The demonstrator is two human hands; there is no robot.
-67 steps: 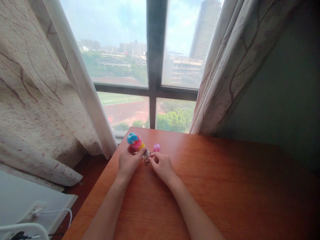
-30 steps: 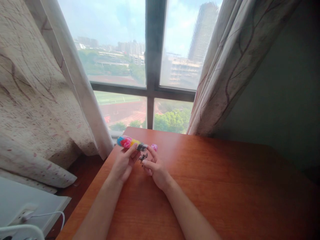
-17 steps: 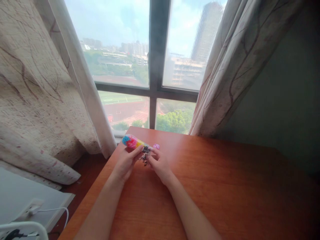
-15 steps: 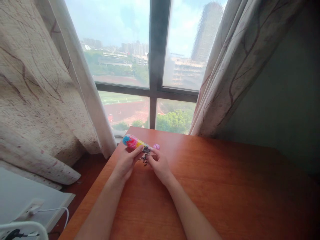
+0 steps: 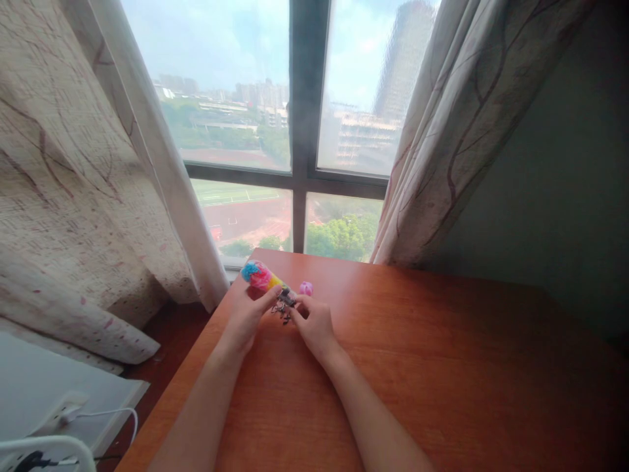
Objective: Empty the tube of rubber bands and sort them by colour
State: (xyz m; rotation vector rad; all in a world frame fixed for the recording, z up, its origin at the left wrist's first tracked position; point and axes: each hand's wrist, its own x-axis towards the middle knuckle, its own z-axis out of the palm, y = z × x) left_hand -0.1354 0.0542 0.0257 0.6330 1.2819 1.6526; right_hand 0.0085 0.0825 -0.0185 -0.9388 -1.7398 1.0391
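A clear tube (image 5: 263, 278), filled with blue, pink, yellow and black small pieces that look like hair ties, is held tilted above the table. My left hand (image 5: 245, 317) is closed around its middle, thumb on top. At the tube's lower right end, the fingers of my right hand (image 5: 314, 322) are pinched close together by the black pieces. Whether they grip the tube end or a black piece is too small to tell. Beneath the hands lies a small loose heap of black bands (image 5: 282, 314). A round pink-and-white cap (image 5: 306, 288) sits just beyond my right hand.
The brown wooden table (image 5: 442, 373) reaches up to a window with a dark frame (image 5: 299, 118). Patterned curtains (image 5: 113, 196) hang on both sides. At the lower left, a white cable (image 5: 111, 413) runs from a wall socket.
The tube has turned slightly, its right end dipping lower. My right fingers have shifted a little at that end, and the pink cap shows more fully.
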